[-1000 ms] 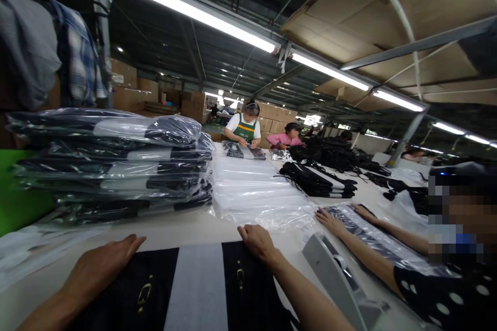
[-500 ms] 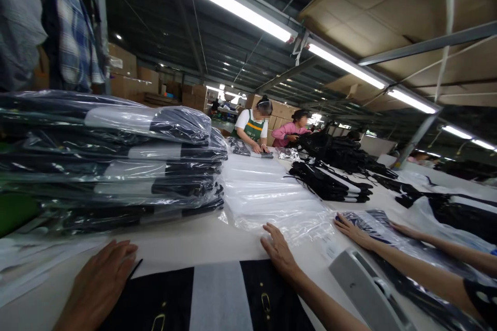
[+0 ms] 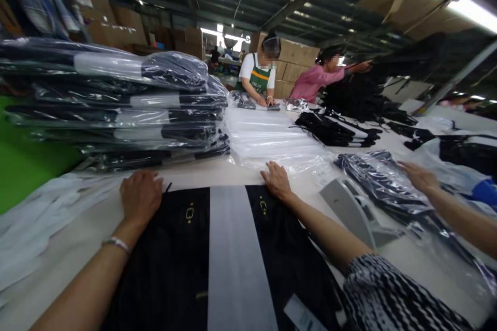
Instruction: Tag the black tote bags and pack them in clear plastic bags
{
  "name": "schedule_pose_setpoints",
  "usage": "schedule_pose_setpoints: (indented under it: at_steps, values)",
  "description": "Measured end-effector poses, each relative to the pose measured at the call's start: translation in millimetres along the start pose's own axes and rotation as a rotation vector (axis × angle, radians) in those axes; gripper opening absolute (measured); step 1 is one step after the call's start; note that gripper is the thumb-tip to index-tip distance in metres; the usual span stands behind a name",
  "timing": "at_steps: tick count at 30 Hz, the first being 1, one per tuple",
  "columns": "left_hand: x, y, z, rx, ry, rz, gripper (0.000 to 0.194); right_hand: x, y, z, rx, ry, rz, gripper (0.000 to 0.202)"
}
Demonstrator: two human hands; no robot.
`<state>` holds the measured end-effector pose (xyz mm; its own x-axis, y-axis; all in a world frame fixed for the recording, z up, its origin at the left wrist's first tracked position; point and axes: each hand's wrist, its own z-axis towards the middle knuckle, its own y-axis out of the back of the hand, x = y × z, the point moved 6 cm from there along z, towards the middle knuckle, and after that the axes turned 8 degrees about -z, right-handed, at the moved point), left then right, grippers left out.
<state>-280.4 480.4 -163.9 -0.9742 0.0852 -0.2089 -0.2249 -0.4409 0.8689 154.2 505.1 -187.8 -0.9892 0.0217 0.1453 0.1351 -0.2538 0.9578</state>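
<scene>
A folded black garment (image 3: 166, 269) lies flat in front of me. Down its middle runs a pale grey-white band (image 3: 233, 248), with a small gold-coloured oval fitting on either side near the far edge. A white label (image 3: 303, 314) shows at the lower right. My left hand (image 3: 142, 194) rests at the far left corner, fingers slightly bent, and a short dark cord end pokes out beside it. On the far right corner lies my right hand (image 3: 277, 180), its fingers spread on the fabric edge. I see nothing gripped in either hand.
Plastic-bagged dark garments (image 3: 155, 108) are stacked at left. Clear bags (image 3: 272, 134) lie ahead, beside stacked black garments (image 3: 337, 126). At right, a grey device (image 3: 349, 209) stands near a co-worker's hand (image 3: 421, 178) and bagged garment (image 3: 382, 181). Two people work farther back.
My view has tilted down, showing more of the black garment. My hands still rest at its far corners, the left now closer to the fabric. A co-worker's near hand has left the bagged garment.
</scene>
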Motion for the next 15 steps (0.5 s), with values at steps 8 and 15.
schedule_pose_setpoints:
  at_steps: [8, 15]
  values:
    - [-70, 80.0, -51, -0.018, -0.095, -0.066, 0.055, -1, 48, -52, 0.043, 0.129, 0.06, 0.062]
    - [-48, 44.7, -168, 0.363, -0.027, 0.028, 0.071, -24, 43, -140, 0.267, 0.3, 0.234, 0.059]
